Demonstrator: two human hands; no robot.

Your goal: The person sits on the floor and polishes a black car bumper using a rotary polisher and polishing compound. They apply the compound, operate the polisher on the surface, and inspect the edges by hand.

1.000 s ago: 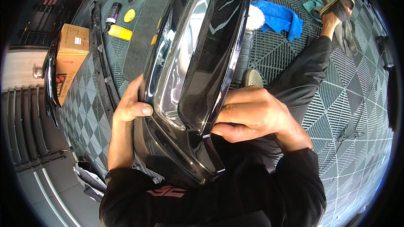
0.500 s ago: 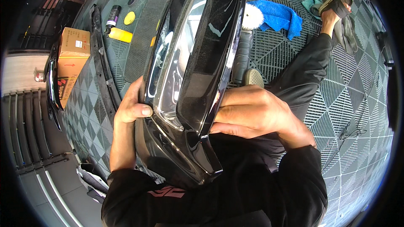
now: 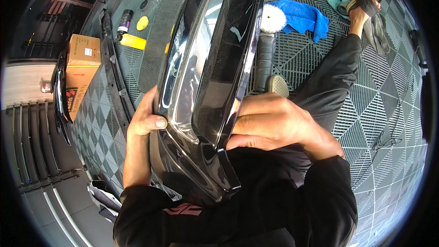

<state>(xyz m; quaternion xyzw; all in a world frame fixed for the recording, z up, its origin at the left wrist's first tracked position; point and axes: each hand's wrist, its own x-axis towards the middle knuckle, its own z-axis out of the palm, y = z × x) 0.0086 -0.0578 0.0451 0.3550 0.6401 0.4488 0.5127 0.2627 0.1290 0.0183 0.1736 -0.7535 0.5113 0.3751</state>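
Note:
A long glossy black car light with a clear lens strip rests across my lap, its near end against my black shirt. My left hand clasps its left edge, thumb pressed on top beside the lens and the other fingers mostly hidden underneath. On the opposite edge, my right hand is closed around the rim, with its fingertips out of sight behind the housing. Just right of the light lies a polisher with a white fluffy pad, partly covered by the light.
A blue towel lies by the pad. My outstretched leg is at the right. Left of the light are a yellow bottle, a black bottle, a yellow round pad, a long black trim strip and cardboard boxes.
The view has shifted slightly, and my left hand sits a little lower and further right in it. Both hands keep their hold on the car light.

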